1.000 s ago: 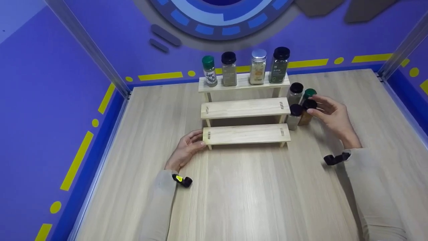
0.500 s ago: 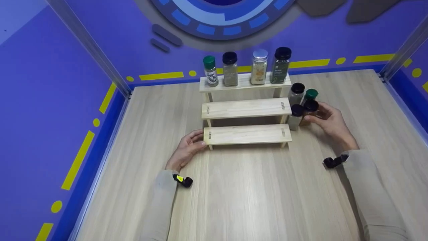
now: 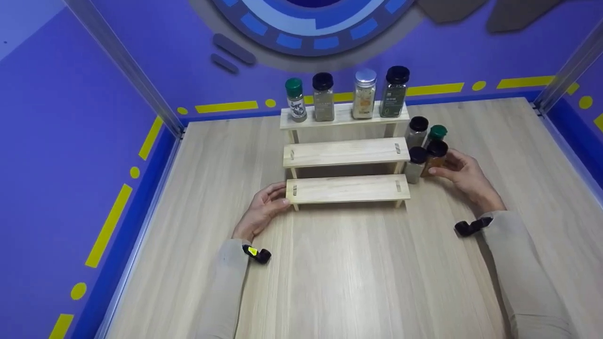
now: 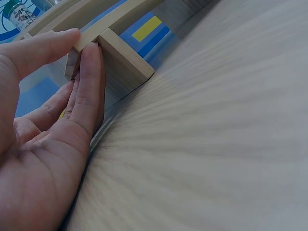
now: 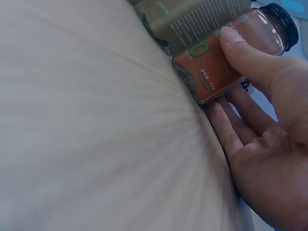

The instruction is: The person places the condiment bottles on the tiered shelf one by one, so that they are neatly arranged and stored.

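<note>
My left hand point(image 3: 264, 209) holds the left end of the lowest step of a three-tier wooden rack point(image 3: 348, 189). In the left wrist view its thumb point(image 4: 57, 44) lies on the board's corner and the index finger below it. At the rack's right side, my right hand point(image 3: 471, 181) grips a spice jar point(image 3: 434, 162) with a black cap and orange-brown contents. The right wrist view has the thumb point(image 5: 236, 45) across the jar's front point(image 5: 216, 67), other fingers behind and partly hidden. The jar stands upright, close beside a grey-labelled spice jar point(image 3: 414, 169).
Behind the gripped jar stand a green-capped jar point(image 3: 437, 133) and another black-capped jar point(image 3: 416, 134). The rack's top tier point(image 3: 339, 120) carries several spice jars, one with a silver cap point(image 3: 365, 94). A blue-purple wall point(image 3: 245, 89) closes off the table's back.
My right hand has come down from the caps to the orange-brown jar's body and now grips it. The left hand has stayed on the rack.
</note>
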### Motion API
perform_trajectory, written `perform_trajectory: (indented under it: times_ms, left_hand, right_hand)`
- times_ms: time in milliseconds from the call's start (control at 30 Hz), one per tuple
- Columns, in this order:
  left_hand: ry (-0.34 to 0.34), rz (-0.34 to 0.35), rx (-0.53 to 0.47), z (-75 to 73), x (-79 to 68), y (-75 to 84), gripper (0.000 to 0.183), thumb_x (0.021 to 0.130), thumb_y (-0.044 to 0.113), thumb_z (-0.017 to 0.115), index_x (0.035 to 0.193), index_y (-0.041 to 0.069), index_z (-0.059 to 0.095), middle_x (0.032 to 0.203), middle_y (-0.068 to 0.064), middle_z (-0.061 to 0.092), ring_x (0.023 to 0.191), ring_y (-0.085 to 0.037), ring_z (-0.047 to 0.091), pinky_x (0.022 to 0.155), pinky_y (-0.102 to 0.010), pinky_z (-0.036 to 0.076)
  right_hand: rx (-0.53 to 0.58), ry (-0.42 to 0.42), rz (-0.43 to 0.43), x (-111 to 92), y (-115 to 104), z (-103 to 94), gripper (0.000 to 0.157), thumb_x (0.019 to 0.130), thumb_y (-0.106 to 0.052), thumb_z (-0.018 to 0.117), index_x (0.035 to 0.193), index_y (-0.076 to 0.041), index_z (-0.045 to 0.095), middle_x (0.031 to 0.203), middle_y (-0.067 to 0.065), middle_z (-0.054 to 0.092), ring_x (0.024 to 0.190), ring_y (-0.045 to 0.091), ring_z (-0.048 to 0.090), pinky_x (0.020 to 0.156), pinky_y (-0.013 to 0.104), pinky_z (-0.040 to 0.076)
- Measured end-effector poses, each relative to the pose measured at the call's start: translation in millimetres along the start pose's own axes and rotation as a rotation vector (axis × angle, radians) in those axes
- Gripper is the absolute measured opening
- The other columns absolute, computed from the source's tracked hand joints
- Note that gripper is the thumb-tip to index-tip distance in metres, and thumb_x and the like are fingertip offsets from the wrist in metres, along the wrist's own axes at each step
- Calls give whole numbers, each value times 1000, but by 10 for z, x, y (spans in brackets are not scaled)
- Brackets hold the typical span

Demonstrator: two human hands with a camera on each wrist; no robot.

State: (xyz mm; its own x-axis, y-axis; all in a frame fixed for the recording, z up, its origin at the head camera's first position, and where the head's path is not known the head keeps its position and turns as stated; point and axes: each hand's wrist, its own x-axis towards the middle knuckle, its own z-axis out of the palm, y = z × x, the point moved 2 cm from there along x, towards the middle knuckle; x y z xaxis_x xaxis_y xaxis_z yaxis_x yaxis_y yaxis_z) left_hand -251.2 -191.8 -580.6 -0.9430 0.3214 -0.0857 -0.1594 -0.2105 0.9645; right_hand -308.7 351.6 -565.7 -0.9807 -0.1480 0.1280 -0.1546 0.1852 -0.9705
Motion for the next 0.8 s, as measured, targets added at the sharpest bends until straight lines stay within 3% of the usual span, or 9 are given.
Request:
perform_trajectory:
  times_ms: [300,600,800]
  left_hand:
    - [8,-13,-8,-4,-11,-9,67,95,-4,71,155,-9,42,147,-20,57,118,-19,68,99,-30,60]
    - [-1,-12,-22,-1,-5,2,68,95,-5,71,156,-8,41,147,-19,57,119,-19,67,100,-29,60]
    - [2,-17,-33,1,-8,1,68,94,-5,70,156,-9,42,146,-18,58,118,-19,68,100,-29,60]
  right_hand:
    - [56,60,-24,-13,-70,-32,52,93,3,79,142,-7,67,124,-10,72,114,5,67,97,11,52]
    - [-16,118,-53,-57,-417,-120,56,94,-4,80,147,-9,64,129,-3,71,119,11,64,101,12,52]
    - [163,206,-173,-109,-753,-126,53,92,7,78,142,-1,66,125,3,75,115,15,68,102,16,55]
